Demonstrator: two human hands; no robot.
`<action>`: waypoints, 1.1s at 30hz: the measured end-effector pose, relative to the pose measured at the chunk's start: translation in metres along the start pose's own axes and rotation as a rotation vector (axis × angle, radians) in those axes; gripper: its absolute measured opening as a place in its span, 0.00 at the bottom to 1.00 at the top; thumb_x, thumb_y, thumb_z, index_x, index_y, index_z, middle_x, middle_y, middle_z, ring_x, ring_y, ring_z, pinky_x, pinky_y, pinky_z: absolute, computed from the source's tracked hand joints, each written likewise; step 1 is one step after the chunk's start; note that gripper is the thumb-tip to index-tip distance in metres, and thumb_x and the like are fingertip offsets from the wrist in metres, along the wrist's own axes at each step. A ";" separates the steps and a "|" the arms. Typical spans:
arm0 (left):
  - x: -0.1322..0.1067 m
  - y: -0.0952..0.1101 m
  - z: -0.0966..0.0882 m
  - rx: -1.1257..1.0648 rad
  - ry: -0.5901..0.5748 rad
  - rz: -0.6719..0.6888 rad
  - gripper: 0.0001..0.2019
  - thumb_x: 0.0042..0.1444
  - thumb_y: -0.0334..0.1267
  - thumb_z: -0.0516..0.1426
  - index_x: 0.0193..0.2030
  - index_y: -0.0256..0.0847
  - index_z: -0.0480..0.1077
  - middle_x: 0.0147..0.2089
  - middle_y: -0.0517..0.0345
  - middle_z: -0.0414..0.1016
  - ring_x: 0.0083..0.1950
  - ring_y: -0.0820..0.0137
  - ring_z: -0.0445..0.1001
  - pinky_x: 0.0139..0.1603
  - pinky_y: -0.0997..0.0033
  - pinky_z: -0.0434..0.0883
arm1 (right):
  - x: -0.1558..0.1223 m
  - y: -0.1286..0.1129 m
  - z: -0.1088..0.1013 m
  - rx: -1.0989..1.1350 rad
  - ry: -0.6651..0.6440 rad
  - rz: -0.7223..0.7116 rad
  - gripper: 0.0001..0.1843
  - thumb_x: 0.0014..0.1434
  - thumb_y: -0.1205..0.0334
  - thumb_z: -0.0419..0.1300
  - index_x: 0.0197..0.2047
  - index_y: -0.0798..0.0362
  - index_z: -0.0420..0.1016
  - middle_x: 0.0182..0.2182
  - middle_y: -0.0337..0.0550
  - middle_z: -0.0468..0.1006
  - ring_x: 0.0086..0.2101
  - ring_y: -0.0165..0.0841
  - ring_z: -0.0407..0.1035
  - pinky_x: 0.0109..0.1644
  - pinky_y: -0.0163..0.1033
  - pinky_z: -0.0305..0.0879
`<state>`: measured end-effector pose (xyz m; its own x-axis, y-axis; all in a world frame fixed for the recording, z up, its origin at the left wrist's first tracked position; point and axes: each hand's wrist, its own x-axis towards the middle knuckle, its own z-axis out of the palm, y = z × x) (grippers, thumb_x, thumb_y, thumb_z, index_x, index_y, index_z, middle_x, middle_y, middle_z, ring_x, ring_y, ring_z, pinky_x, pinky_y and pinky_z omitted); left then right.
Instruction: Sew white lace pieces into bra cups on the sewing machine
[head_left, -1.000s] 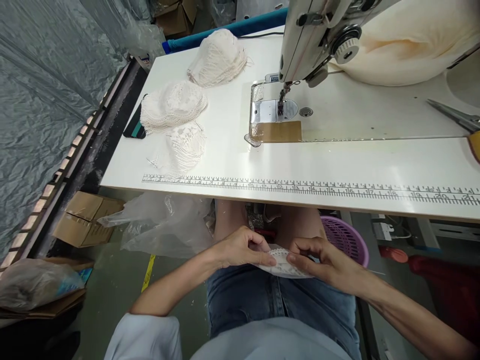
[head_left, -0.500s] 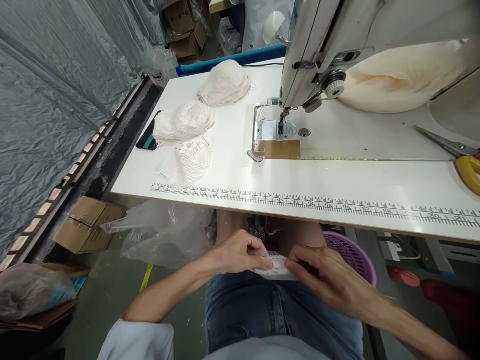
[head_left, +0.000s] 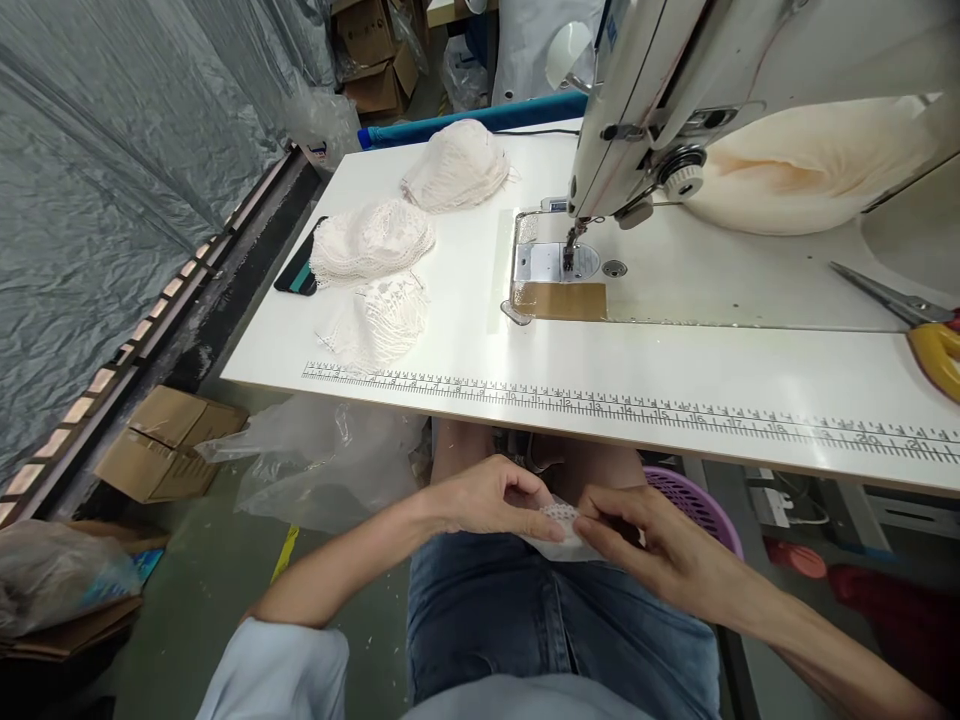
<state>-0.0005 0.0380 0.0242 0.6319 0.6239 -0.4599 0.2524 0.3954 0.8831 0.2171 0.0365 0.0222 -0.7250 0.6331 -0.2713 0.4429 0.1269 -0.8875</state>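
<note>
Over my lap, below the table edge, both hands pinch a small white lace piece [head_left: 562, 527]. My left hand [head_left: 491, 498] grips its left end with closed fingers. My right hand [head_left: 651, 545] holds its right end between thumb and fingers. On the white table [head_left: 675, 360] above, three piles of white lace pieces lie at the left: one far [head_left: 456, 167], one in the middle [head_left: 371, 243], one near [head_left: 382, 320]. The sewing machine [head_left: 712, 80] stands at the right, its needle [head_left: 571, 250] over the metal plate.
Scissors with yellow handles [head_left: 911, 320] lie at the table's right edge. A cream fabric bundle [head_left: 810, 170] sits behind the machine. A printed ruler [head_left: 637, 410] runs along the front edge. A purple basket [head_left: 694, 500], a clear plastic bag [head_left: 330, 460] and cardboard boxes [head_left: 161, 455] are on the floor.
The view tilted up slightly. My fingers have bunched the lace piece smaller between both hands; less of it shows than a second ago.
</note>
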 end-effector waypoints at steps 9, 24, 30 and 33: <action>-0.002 0.001 0.003 0.051 0.120 -0.051 0.12 0.47 0.42 0.63 0.27 0.32 0.74 0.23 0.61 0.67 0.26 0.77 0.61 0.27 0.78 0.57 | 0.009 0.004 0.000 -0.041 0.039 -0.018 0.18 0.62 0.49 0.51 0.27 0.52 0.67 0.22 0.37 0.64 0.24 0.29 0.56 0.26 0.34 0.49; 0.006 0.124 -0.070 0.608 0.269 -0.036 0.08 0.47 0.39 0.61 0.26 0.35 0.74 0.24 0.59 0.71 0.26 0.74 0.65 0.24 0.77 0.58 | 0.075 -0.051 -0.070 -0.360 0.241 -0.077 0.17 0.60 0.57 0.48 0.21 0.52 0.57 0.18 0.34 0.59 0.22 0.26 0.53 0.24 0.33 0.49; 0.082 0.151 -0.113 0.701 0.365 -0.223 0.11 0.39 0.35 0.64 0.16 0.37 0.65 0.18 0.64 0.62 0.23 0.75 0.60 0.21 0.75 0.55 | 0.120 -0.031 -0.122 -0.713 0.483 -0.021 0.14 0.58 0.65 0.48 0.21 0.51 0.58 0.17 0.37 0.65 0.18 0.28 0.55 0.22 0.35 0.43; 0.100 0.156 -0.117 0.699 0.329 -0.250 0.12 0.39 0.35 0.64 0.16 0.37 0.64 0.18 0.63 0.63 0.22 0.75 0.60 0.21 0.75 0.54 | 0.113 -0.018 -0.141 -0.770 0.533 -0.039 0.10 0.61 0.64 0.46 0.30 0.52 0.65 0.22 0.40 0.71 0.19 0.30 0.59 0.22 0.35 0.45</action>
<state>0.0159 0.2410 0.1049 0.2761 0.7820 -0.5588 0.8257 0.1045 0.5543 0.2017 0.2129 0.0599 -0.4938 0.8599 0.1296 0.7887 0.5056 -0.3498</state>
